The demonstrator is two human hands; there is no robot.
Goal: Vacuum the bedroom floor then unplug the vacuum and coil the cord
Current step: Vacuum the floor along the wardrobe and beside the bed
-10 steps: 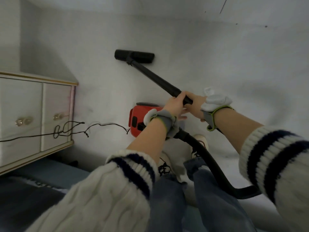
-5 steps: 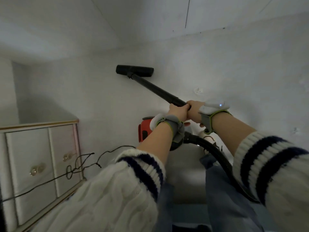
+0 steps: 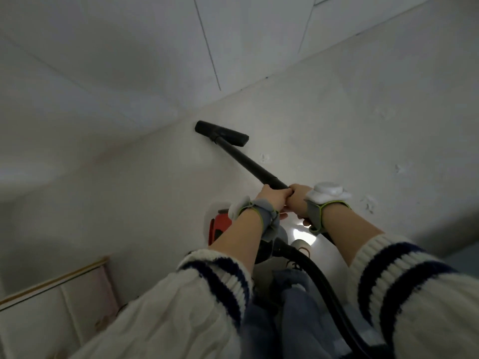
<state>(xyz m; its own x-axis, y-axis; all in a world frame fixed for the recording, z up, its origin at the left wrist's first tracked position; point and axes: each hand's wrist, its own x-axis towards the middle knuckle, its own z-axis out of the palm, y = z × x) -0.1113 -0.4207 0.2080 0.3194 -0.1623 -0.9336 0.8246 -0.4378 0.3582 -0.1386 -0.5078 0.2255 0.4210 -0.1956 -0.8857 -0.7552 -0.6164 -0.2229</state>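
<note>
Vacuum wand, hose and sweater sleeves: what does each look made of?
Vacuum wand: rigid black tube, smooth and matte; plastic or coated metal, cannot tell which. Hose: black flexible plastic or rubber, judging by its curve. Sweater sleeves: chunky cream knit with navy stripes at ribbed cuffs, probably wool or acrylic yarn.

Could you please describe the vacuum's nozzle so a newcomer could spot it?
Find where the floor meets the wall. Close by, at the far end of the tube held by the left hand and right hand, lies the nozzle: a wide, flat black bar set crosswise, unlike the slim tube.
</note>
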